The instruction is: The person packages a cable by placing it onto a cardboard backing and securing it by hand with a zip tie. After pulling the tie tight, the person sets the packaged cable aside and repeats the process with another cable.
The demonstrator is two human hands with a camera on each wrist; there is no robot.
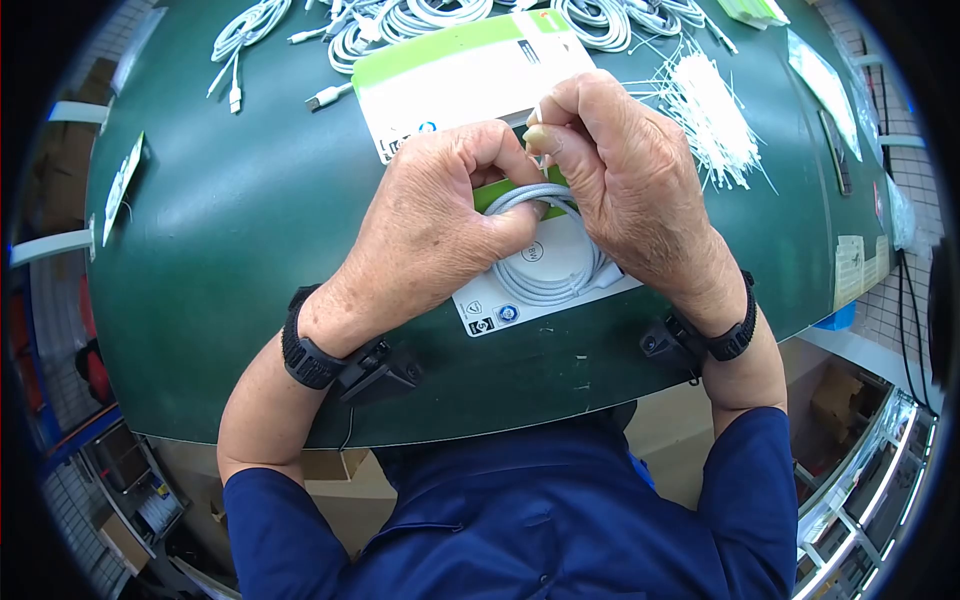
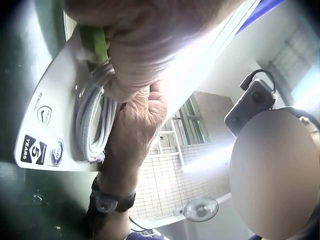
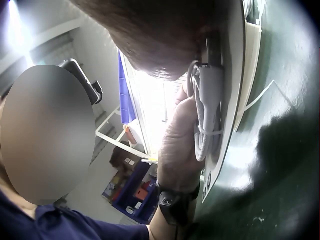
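A coiled white cable (image 1: 540,293) (image 2: 90,120) lies against a white and green printed card (image 1: 475,312) (image 2: 55,100). My left hand (image 1: 430,215) (image 2: 145,45) grips the coil and card at their upper edge, its thumb across the cable. Just above the coil, the right hand (image 1: 645,180) (image 3: 155,35) has thumb and index finger pinched together on what looks like the end of a thin white tie. The right wrist view has the cable's white connector (image 3: 211,90) along the card, with a thin tie around it lower down. The fingertips partly hide the tie near the coil's top.
Behind the hands lies another white and green card (image 1: 450,85). A loose pile of thin white ties (image 1: 705,115) is at the right, and several coiled cables (image 1: 410,25) line the far side. Flat packets (image 1: 825,90) lie near the right edge of the green table (image 1: 230,220).
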